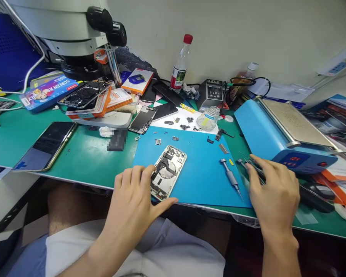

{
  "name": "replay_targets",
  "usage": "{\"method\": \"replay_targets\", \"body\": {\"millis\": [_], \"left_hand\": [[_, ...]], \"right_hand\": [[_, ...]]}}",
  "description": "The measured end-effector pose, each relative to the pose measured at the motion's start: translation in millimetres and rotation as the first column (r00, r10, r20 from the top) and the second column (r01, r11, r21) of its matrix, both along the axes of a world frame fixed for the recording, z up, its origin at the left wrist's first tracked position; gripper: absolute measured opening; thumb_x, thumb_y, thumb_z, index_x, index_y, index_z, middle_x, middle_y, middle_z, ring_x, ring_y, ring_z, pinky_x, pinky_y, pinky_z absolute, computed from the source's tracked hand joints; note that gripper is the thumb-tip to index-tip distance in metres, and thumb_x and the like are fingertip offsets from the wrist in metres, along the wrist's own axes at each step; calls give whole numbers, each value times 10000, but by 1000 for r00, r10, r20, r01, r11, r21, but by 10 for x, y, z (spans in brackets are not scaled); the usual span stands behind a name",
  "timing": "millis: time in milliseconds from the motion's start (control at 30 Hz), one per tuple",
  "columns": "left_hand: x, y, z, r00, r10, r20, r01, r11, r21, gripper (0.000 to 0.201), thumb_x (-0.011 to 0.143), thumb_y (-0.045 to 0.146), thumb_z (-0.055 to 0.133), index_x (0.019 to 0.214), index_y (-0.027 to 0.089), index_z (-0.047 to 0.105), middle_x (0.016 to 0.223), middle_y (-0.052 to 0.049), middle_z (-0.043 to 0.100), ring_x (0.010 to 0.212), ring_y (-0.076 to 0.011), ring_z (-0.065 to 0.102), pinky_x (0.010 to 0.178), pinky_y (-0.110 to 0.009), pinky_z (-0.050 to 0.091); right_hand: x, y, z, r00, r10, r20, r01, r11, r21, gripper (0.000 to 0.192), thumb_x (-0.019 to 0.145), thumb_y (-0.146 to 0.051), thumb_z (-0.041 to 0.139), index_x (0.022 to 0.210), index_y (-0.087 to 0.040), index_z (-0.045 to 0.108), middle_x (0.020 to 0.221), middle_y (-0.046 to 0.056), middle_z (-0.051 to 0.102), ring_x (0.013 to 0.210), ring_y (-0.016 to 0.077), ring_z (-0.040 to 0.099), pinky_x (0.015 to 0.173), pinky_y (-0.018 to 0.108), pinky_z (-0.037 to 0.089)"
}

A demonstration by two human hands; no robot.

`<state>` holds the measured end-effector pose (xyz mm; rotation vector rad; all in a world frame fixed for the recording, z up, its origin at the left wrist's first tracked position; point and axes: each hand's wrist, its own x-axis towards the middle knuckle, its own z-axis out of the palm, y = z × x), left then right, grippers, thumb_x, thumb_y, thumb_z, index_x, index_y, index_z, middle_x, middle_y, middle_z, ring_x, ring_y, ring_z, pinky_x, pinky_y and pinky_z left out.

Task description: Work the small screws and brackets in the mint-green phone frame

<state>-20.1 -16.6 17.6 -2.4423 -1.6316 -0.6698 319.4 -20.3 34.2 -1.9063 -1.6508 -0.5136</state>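
An opened phone housing [167, 173], its inner parts and flat cable exposed, lies slanted on a blue mat [196, 184]. My left hand [135, 192] grips it, fingers along its left edge and thumb by its lower end. At the mat's right edge, my right hand [273, 188] has thumb and forefinger curled around thin, dark metal tools; which one they pinch is partly hidden. A grey precision screwdriver [230, 177] lies to the left of that hand. Small phone parts, such as a metal bracket [158, 142] and a black module [219, 134], are scattered above the housing.
A blue heating plate [288, 134] with a lit display stands at right. Behind the mat are a glass jar [208, 118], a bottle [180, 67] and a detached screen [142, 120]. A large phone [50, 144] lies at left, below stacked boxes [88, 111] and a microscope [66, 30].
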Motion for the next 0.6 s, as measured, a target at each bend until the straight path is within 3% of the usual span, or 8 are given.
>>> {"method": "replay_targets", "body": {"millis": [67,133,233,300,367,467,533,600], "left_hand": [[64,1,0,1000,22,10,-22,1000,-5,955,829,787,905,1400,110,547,1159,-165,690,1003,-377,626,901,-518,478],[47,3,7,994,-33,107,40,997,-66,1017,784,828,907,1421,119,551,1160,-153,697,1032,-380,633,927,-531,491],[-106,13,39,944,-181,276,242,948,-206,893,809,641,996,1447,201,553,1187,-92,727,1090,-341,660,954,-487,523],[-218,30,71,925,-219,312,306,914,-267,728,882,397,1004,1450,271,566,1197,-39,748,1108,-292,676,952,-423,541],[-277,55,105,924,-209,321,309,902,-302,582,934,233,948,1400,298,604,1197,-16,762,1111,-265,683,950,-389,553],[-262,99,158,923,-191,333,304,894,-330,410,957,190,905,1274,266,656,1162,-27,775,1090,-262,694,956,-401,570],[-239,138,199,921,-198,336,313,888,-335,387,925,212,939,1204,254,673,1134,-26,783,1063,-254,706,942,-397,584],[-260,200,247,914,-217,343,337,877,-342,355,893,256,974,1111,264,694,1089,3,794,1018,-224,723,893,-350,597]], "right_hand": [[-179,-38,47,996,40,-82,-35,997,63,389,1178,-441,543,1314,-189,806,1200,148,803,1108,327,745,1033,515,576],[-399,-93,73,978,126,-169,-119,992,49,327,1184,-413,557,1282,-228,808,1069,73,824,916,230,776,898,388,619],[-722,-156,73,922,280,-267,-308,949,-69,302,1192,-417,553,1302,-272,794,948,-3,814,707,146,739,671,279,595],[-866,-165,59,886,358,-296,-409,903,-131,341,1179,-482,571,1375,-286,769,1022,4,818,765,151,754,659,274,602],[-928,-151,40,852,430,-299,-494,849,-187,526,1119,-613,644,1538,-297,679,1142,26,813,896,185,778,710,297,636],[-907,-108,-8,801,535,-270,-596,756,-270,844,1005,-753,728,1692,-313,512,1347,71,767,1138,253,784,870,372,686],[-871,-76,-55,781,569,-256,-623,731,-277,771,1024,-718,726,1658,-323,535,1402,89,739,1213,275,770,925,406,689],[-847,-50,-103,771,583,-256,-635,735,-237,639,1054,-669,715,1580,-325,601,1373,87,744,1189,273,772,881,395,686]]}}
